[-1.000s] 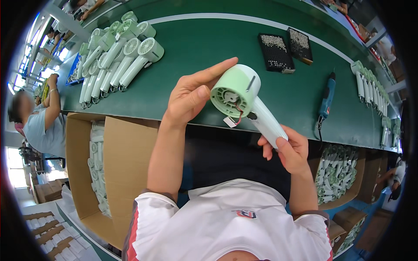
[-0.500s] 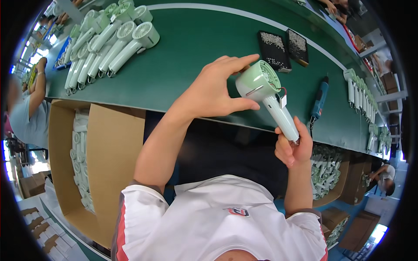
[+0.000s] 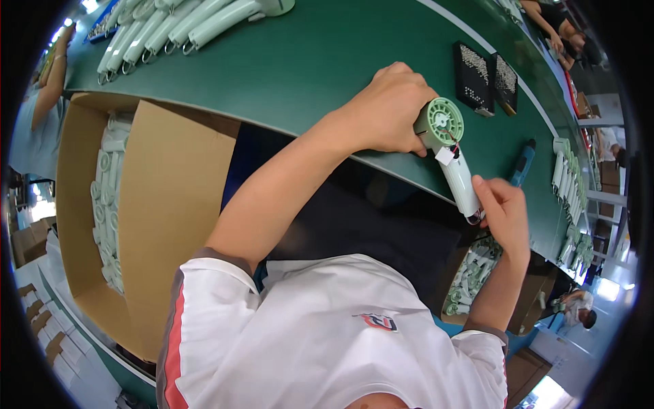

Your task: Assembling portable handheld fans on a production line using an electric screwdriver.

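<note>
A pale green and white handheld fan (image 3: 460, 184) is held over the table's front edge, its open round head facing up toward me. Inside the head a hub and spokes show; a red wire and a small white connector (image 3: 445, 156) hang out where head meets handle. My left hand (image 3: 393, 112) is closed around the far left side of the head, most fingertips hidden behind it. At the lower end of the handle, where a dark opening with wires shows, my right hand (image 3: 507, 213) has its fingers closed against the side.
Two black trays of small metal screws (image 3: 475, 76) lie beyond the fan. A blue electric screwdriver (image 3: 523, 163) rests to the right. Several similar fans (image 3: 225, 24) lie at the back left, others (image 3: 567, 177) at far right. Cardboard boxes (image 3: 170, 225) of parts stand below the table.
The fan has moved right, and its head has turned to face me. My left hand has closed around the head; my right fingers have shifted at the handle's end.
</note>
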`<state>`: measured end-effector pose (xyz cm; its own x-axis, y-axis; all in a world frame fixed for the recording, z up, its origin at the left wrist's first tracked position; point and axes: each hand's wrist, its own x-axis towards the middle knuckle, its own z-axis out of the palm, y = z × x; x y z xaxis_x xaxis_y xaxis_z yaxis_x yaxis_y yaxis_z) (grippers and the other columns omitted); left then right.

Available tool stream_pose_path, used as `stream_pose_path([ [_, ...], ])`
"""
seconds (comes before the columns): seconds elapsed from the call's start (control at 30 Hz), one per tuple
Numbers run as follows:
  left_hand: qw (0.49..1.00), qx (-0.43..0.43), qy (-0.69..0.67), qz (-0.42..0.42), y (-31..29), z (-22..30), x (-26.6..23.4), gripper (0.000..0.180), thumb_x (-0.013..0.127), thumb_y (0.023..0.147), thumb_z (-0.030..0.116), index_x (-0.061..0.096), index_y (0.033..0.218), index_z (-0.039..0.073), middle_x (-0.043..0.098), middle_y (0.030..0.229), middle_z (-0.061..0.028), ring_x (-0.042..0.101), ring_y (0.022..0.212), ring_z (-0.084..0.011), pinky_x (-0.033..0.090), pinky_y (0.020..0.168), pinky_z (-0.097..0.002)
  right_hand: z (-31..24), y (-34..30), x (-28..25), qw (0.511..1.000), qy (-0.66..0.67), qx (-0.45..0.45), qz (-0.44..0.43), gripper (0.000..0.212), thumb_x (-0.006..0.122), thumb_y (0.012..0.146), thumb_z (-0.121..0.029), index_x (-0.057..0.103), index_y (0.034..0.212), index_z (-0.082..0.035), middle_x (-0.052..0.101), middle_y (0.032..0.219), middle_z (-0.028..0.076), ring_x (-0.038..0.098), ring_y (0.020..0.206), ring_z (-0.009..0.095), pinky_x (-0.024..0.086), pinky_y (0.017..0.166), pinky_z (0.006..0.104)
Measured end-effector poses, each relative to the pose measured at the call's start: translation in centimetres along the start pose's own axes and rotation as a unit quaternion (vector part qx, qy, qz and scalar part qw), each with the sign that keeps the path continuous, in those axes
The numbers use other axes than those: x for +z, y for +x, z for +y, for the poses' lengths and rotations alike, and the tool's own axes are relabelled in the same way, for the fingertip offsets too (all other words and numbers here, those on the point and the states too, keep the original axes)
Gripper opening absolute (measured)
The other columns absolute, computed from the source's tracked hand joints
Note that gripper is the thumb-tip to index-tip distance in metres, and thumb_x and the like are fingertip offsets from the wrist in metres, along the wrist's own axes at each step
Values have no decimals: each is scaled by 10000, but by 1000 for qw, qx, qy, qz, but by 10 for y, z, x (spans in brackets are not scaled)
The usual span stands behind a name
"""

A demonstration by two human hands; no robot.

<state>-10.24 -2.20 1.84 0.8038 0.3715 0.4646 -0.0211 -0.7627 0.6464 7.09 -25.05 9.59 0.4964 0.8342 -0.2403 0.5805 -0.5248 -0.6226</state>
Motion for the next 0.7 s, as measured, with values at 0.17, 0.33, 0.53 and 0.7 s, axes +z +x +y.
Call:
stream_pose_path([
  [0.17, 1000, -25, 0, -10, -5, -4, -1, 627, 951, 553, 201, 739, 1127, 63, 713, 1063, -109, 591, 1080, -329, 464, 992, -418, -70, 29, 1, 954, -162, -243, 74, 360, 770, 896, -161, 691, 1204, 8, 659, 953, 76, 622, 830, 157, 496, 766, 292],
  [0.33, 998, -52, 5, -35, -1, 4, -6, 606, 940, 542, 205, 750, 1093, 41, 723, 979, -144, 621, 1021, -369, 472, 997, -441, -104, 66, 14, 875, -312, -370, 8, 557, 849, 773, -248, 681, 1232, 18, 664, 1049, 168, 642, 945, 363, 502, 850, 403],
  [0.53, 990, -37, 72, 115, -35, -1, 7, 312, 872, 647, 195, 780, 896, 33, 716, 843, -181, 637, 1035, -381, 384, 1126, -545, -124, 77, 6, 876, -367, -295, -106, 661, 866, 715, -158, 637, 1295, 58, 626, 1019, 140, 603, 911, 267, 492, 839, 355],
  [0.7, 999, -38, 30, 10, -52, 6, -36, 447, 677, 792, 212, 689, 1082, -127, 639, 1244, -284, 520, 1298, -449, 253, 1181, -623, -131, 83, 10, 880, -367, -273, -127, 633, 879, 698, -188, 663, 1226, 87, 604, 952, 140, 596, 845, 283, 481, 781, 348],
])
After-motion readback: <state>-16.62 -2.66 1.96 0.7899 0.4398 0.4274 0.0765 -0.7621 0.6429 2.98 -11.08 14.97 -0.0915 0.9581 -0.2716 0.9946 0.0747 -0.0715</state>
